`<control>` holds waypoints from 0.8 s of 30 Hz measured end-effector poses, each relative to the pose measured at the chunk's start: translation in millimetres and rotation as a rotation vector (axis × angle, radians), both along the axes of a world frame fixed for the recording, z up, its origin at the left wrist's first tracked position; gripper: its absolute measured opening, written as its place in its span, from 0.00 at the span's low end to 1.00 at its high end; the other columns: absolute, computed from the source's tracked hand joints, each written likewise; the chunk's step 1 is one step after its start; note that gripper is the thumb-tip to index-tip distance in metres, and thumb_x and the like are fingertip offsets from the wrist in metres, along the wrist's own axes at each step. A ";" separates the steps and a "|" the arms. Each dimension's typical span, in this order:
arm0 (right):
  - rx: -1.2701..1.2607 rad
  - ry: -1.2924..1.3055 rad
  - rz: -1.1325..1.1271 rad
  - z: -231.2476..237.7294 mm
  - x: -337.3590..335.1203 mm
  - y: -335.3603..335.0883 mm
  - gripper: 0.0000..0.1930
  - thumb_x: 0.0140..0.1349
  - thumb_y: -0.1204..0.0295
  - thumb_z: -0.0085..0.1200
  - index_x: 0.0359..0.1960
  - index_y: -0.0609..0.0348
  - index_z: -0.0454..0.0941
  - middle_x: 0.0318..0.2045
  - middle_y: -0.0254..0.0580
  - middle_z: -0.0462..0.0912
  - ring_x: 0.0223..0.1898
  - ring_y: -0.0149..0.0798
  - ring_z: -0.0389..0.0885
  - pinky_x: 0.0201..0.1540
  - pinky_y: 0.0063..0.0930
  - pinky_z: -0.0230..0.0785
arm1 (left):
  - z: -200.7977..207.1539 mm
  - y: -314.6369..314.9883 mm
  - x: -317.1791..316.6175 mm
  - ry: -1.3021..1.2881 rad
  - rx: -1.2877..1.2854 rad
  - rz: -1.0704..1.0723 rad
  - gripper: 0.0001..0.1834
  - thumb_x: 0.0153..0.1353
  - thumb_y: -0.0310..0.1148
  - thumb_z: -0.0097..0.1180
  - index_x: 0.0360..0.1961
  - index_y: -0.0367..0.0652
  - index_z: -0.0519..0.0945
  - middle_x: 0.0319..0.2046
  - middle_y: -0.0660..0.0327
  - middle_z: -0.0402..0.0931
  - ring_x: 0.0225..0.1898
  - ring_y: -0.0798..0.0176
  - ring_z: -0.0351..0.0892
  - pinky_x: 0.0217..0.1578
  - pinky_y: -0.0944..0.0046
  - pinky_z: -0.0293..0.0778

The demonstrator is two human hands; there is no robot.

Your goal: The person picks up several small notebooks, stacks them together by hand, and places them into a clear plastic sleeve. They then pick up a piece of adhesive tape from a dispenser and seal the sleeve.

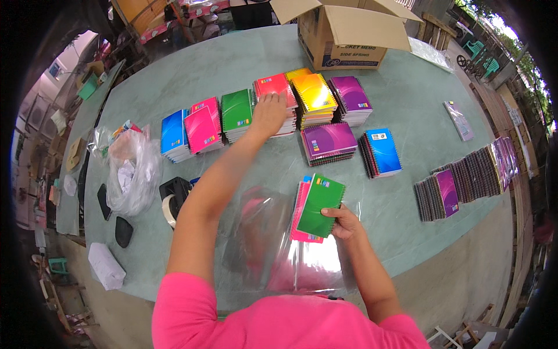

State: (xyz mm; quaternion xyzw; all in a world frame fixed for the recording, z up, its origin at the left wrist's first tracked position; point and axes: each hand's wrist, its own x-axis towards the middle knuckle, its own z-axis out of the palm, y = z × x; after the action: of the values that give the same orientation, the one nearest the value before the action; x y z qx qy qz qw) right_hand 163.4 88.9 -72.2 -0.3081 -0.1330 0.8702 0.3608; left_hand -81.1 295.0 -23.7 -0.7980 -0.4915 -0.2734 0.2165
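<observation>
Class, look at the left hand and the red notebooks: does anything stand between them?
Nothing visible does. The left hand has its fingers over the top cover of the red notebooks; the green stack and yellow stack stand on either side, not between.

The right hand's point(344, 222) fingers are mostly hidden behind the green notebook point(321, 207), which covers most of a pink notebook point(301, 196). The left hand point(269, 114) hides part of the red notebooks point(269, 85); its grip is unclear. The upper edge crops the cardboard box point(354, 56).
</observation>
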 end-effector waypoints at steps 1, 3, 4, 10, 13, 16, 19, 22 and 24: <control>0.002 -0.011 -0.008 0.6 5.4 3.0 0.26 0.48 0.82 0.58 0.51 0.65 0.66 0.45 0.46 0.76 0.46 0.42 0.77 0.50 0.37 0.72 | 5.0 3.1 3.9 0.067 -0.070 0.036 0.16 0.56 0.37 0.52 0.40 0.36 0.75 0.36 0.47 0.75 0.44 0.49 0.75 0.44 0.53 0.71; 0.007 -0.033 -0.019 2.5 15.0 8.3 0.25 0.49 0.81 0.58 0.51 0.65 0.66 0.45 0.46 0.76 0.45 0.42 0.78 0.50 0.36 0.72 | 15.6 8.4 13.5 0.144 -0.391 0.055 0.16 0.55 0.36 0.53 0.40 0.36 0.74 0.37 0.47 0.76 0.43 0.50 0.76 0.43 0.54 0.72; -0.002 -0.032 -0.018 0.4 14.8 4.9 0.25 0.49 0.81 0.58 0.51 0.65 0.66 0.45 0.46 0.76 0.45 0.42 0.78 0.50 0.36 0.72 | 21.7 2.5 14.5 0.195 -0.563 0.070 0.15 0.55 0.36 0.53 0.40 0.36 0.74 0.37 0.47 0.76 0.43 0.51 0.76 0.43 0.55 0.72; -0.021 0.021 -0.018 -0.6 3.5 -2.9 0.22 0.53 0.79 0.56 0.50 0.66 0.68 0.44 0.46 0.77 0.45 0.40 0.78 0.48 0.34 0.73 | 8.2 2.1 -7.1 -0.056 -0.046 -0.110 0.05 0.49 0.27 0.51 0.29 0.40 0.73 0.27 0.55 0.77 0.32 0.55 0.78 0.30 0.58 0.75; -0.013 0.047 -0.016 -5.7 -6.0 -2.9 0.20 0.54 0.78 0.55 0.50 0.67 0.68 0.44 0.47 0.77 0.45 0.40 0.78 0.48 0.34 0.73 | 8.5 -11.4 5.7 0.266 -0.297 0.042 0.08 0.52 0.28 0.51 0.34 0.38 0.74 0.30 0.53 0.77 0.34 0.53 0.78 0.33 0.58 0.75; -0.017 0.026 0.010 -1.6 -6.3 -2.1 0.20 0.56 0.75 0.54 0.51 0.67 0.68 0.44 0.47 0.77 0.45 0.41 0.78 0.49 0.35 0.72 | 29.1 -18.9 -0.6 -0.087 -0.279 0.051 0.11 0.53 0.26 0.52 0.38 0.37 0.75 0.33 0.54 0.78 0.37 0.54 0.79 0.36 0.62 0.75; -0.203 0.167 -0.121 -8.3 14.9 -1.2 0.24 0.62 0.60 0.49 0.53 0.68 0.67 0.48 0.53 0.75 0.46 0.46 0.78 0.50 0.40 0.72 | 93.1 -53.5 23.8 -0.913 -0.550 -0.493 0.11 0.52 0.21 0.51 0.38 0.38 0.77 0.33 0.56 0.78 0.36 0.57 0.79 0.36 0.65 0.74; -0.232 0.334 -0.129 10.9 20.1 -0.1 0.26 0.59 0.59 0.52 0.52 0.68 0.67 0.48 0.56 0.75 0.47 0.49 0.78 0.51 0.43 0.72 | 84.8 -97.9 42.4 -0.547 -0.979 -0.874 0.14 0.50 0.15 0.47 0.36 0.40 0.79 0.38 0.55 0.77 0.42 0.58 0.78 0.45 0.64 0.71; -0.143 0.289 -0.090 -3.6 22.9 -6.4 0.25 0.56 0.65 0.56 0.52 0.66 0.67 0.47 0.52 0.76 0.47 0.46 0.78 0.51 0.40 0.72 | 62.4 -112.0 55.9 -0.209 -0.946 -0.905 0.11 0.52 0.21 0.50 0.36 0.43 0.79 0.40 0.54 0.77 0.46 0.57 0.75 0.48 0.60 0.70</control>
State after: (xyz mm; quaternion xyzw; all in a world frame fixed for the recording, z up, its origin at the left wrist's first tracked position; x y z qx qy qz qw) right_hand 186.3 82.5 -75.7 -0.2104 -0.0036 0.8956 0.3920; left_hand -25.2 183.0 38.7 -0.9040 -0.1935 -0.1682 -0.3421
